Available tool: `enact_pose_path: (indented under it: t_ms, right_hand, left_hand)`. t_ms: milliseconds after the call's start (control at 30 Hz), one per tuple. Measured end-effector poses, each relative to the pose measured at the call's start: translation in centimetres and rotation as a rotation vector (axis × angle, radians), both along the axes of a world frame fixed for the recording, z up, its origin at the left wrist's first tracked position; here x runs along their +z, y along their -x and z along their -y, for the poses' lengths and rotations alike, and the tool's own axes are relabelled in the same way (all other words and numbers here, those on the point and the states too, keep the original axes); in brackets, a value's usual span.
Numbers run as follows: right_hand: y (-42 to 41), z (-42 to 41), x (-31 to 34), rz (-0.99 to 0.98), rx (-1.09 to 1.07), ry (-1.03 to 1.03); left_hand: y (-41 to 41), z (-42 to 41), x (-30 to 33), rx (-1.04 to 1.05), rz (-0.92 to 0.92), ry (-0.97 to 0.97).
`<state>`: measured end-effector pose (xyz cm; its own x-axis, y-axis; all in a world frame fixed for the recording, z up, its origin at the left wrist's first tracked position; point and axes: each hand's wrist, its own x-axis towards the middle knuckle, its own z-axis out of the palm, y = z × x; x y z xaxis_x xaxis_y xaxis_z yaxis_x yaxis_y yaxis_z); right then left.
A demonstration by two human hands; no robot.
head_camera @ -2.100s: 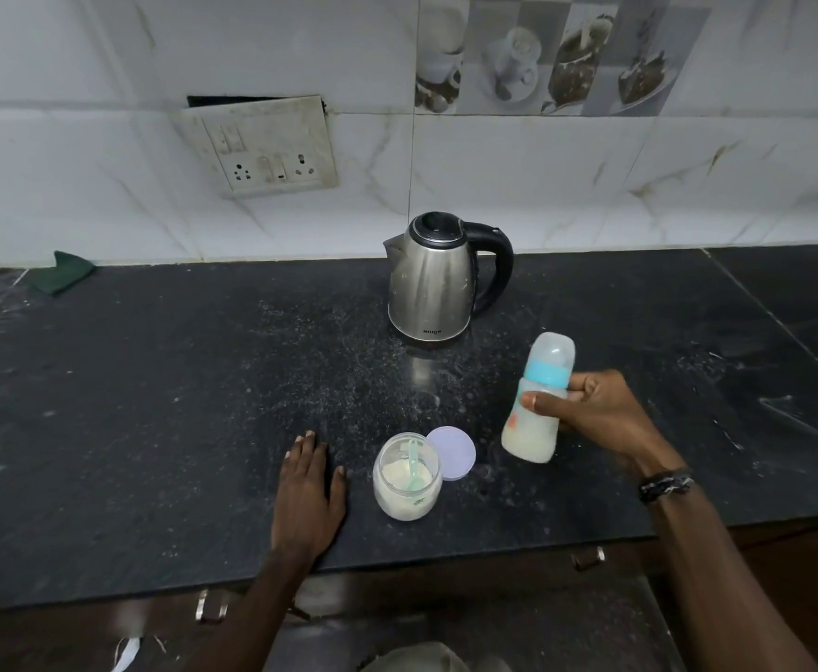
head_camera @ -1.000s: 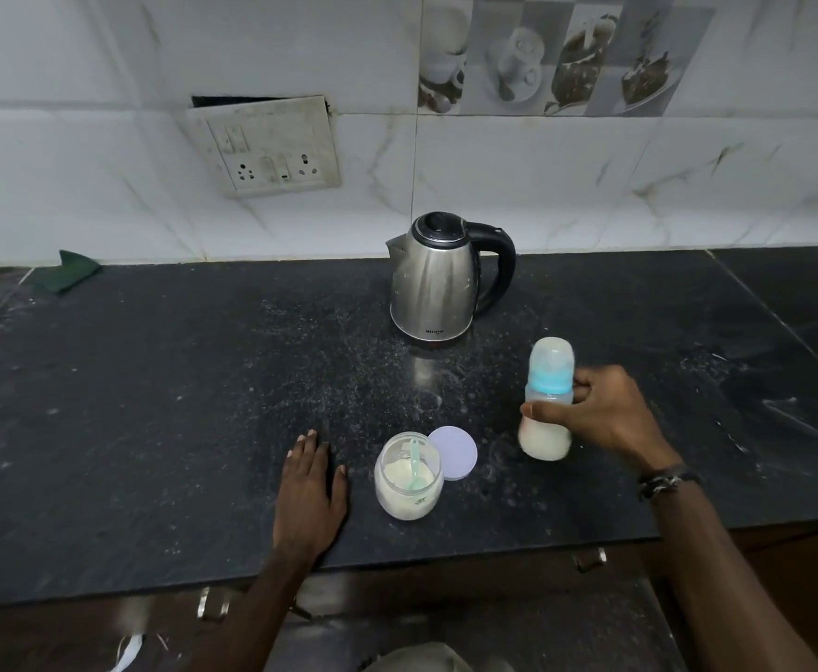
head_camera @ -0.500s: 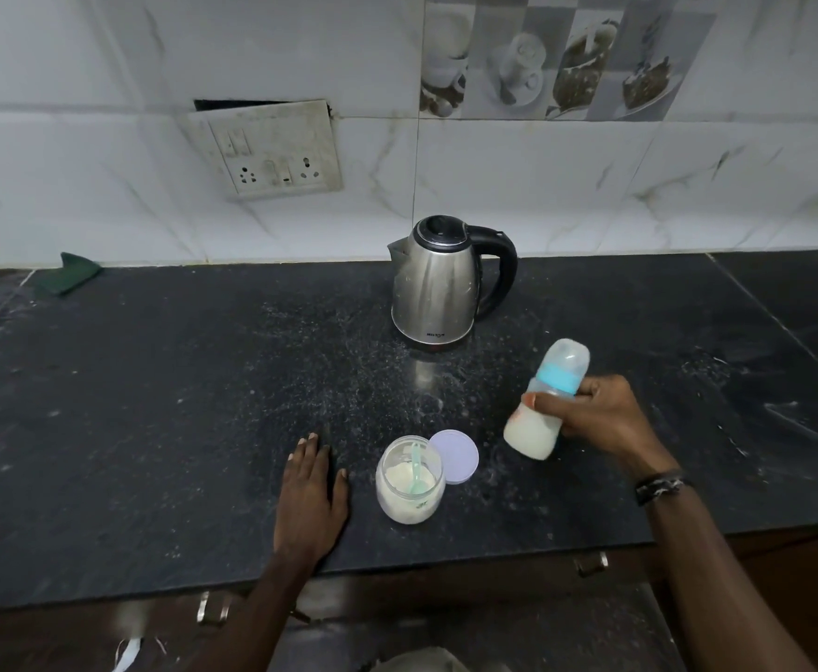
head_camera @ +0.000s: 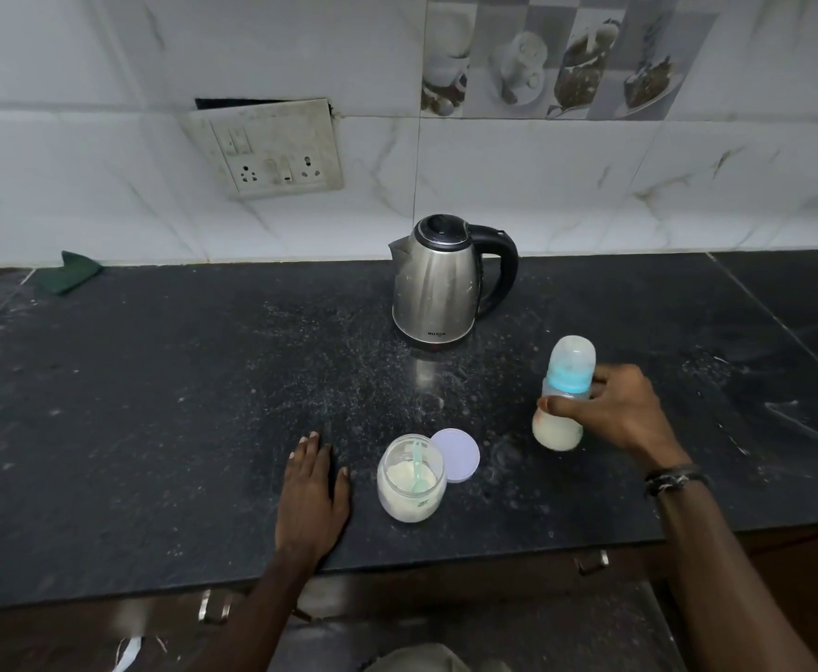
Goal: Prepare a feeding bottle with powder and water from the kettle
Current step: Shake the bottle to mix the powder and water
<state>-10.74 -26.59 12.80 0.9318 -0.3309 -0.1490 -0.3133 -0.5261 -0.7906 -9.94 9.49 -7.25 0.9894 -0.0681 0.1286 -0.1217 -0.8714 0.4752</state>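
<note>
The feeding bottle [head_camera: 563, 395] is gripped around its middle by the right hand [head_camera: 620, 409], thumb on the near side and fingers curled behind, at about three o'clock from the centre of the dark countertop [head_camera: 154, 429]. The bottle is capped, banded in blue below the cap and filled with pale milky liquid in its lower part; whether its base touches the counter cannot be told. The left hand [head_camera: 312, 497] is laid flat, fingers straight, on the counter at six o'clock, holding nothing. Just beside it, at its three o'clock, an open powder jar [head_camera: 411, 480] is seen with a green scoop [head_camera: 417, 470] inside, and a lilac lid [head_camera: 455, 454] lies touching the jar. A steel kettle [head_camera: 438, 283] stands at twelve o'clock, well apart from both hands.
</note>
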Motion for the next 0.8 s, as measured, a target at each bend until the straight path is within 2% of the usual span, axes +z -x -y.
enact_pose_path:
  t_ms: [100,167,300,400,533,633,733,800]
  right_hand:
    - [0.02,-0.18,0.22,-0.008,0.03,-0.096]
    - [-0.13,-0.31,0.31,-0.015,0.022,0.024]
    - [-0.03,-0.4,0.01,-0.018,0.034,-0.034]
    - [-0.13,-0.55,0.07,-0.021,0.021,0.095]
    - [-0.15,-0.43,-0.15,-0.048,0.008,-0.014]
    - [-0.16,-0.32,-0.03,-0.077,-0.008,0.125]
    - [-0.18,-0.12,0.03,-0.082,0.025,-0.013]
    - [-0.25,-0.01,-0.17,-0.097,0.02,0.02]
  left_hand:
    - [0.0,0.05,0.0,0.001,0.003,0.006]
    - [0.02,0.03,0.03,0.003,0.004,0.008]
    - [-0.04,0.02,-0.04,-0.003,0.004,0.014]
    - [-0.04,0.03,-0.05,-0.002,0.006,0.016]
    - [-0.02,0.02,-0.06,-0.005,0.009,0.019]
    - [0.07,0.05,0.03,0.0,0.008,0.018]
    - [0.11,0.07,-0.03,-0.003,0.011,0.017]
    - [0.1,0.09,-0.02,-0.004,0.02,0.017]
